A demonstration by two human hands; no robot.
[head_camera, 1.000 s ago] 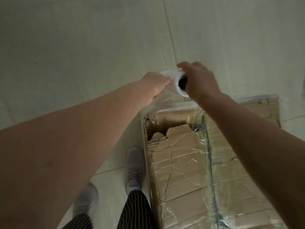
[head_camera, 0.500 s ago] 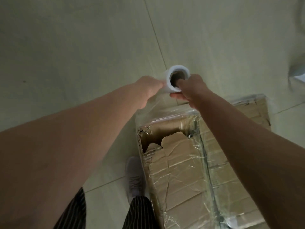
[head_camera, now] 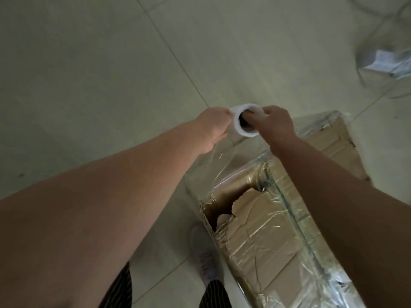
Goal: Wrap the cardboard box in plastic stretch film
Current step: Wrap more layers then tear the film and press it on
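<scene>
Holding the roll of stretch film (head_camera: 236, 123) up between both hands, out ahead of you over the tiled floor (head_camera: 89, 63).

- Your left hand (head_camera: 212, 124) is curled against the roll's left side. The fingertips are hidden behind the knuckles, so the exact grip cannot be told.
- Your right hand (head_camera: 279, 126) has its fingers curled over the roll's right rim. The open core faces you and is dark inside.
- A film sheet (head_camera: 224, 162) runs from the roll down and back toward you, slack and wrinkled, to the cardboard box (head_camera: 264, 221).
- The box lies on the floor below the hands and nearer to you, partly under your right forearm. Its top is covered in shiny, creased film.
- A torn hole (head_camera: 224, 204) gapes in the box top, below and between the hands.
- A grey shoe (head_camera: 204, 256) stands just beside the box's left edge, with striped trousers (head_camera: 214, 294) above it.
- Well off to the right of your right hand and farther out lies crumpled plastic (head_camera: 382, 61), too blurred to make out more.
</scene>
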